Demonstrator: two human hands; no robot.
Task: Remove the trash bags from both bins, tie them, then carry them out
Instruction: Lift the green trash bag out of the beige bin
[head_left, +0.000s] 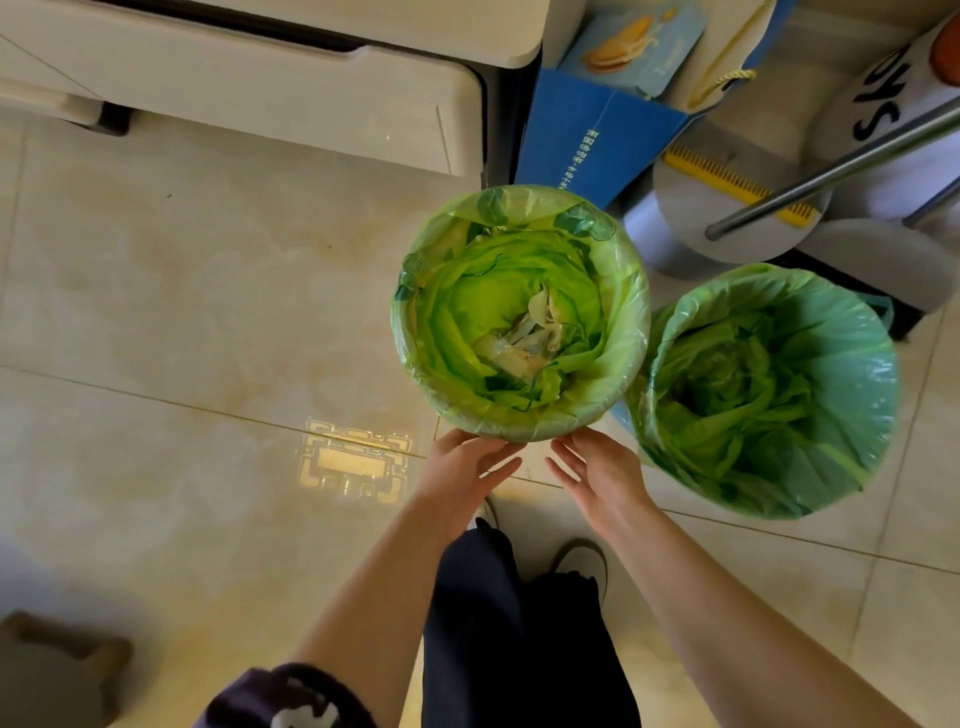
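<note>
Two round bins stand side by side on the tiled floor, each lined with a green trash bag folded over its rim. The left bin's bag (618, 291) holds paper and wrapper scraps at the bottom. The right bin's bag (852, 332) shows only crumpled green plastic inside. My left hand (462, 467) and my right hand (597, 467) reach side by side to the near rim of the left bin. Their fingers are straight, and the fingertips lie at the bag's folded edge. Neither hand holds anything.
A white cabinet (311, 104) stands behind on the left. A blue paper bag (587, 140), a grey dustpan with a yellow comb (727, 208) and a metal handle (841, 161) crowd the space behind the bins. A dark low object (52, 660) sits at the bottom left.
</note>
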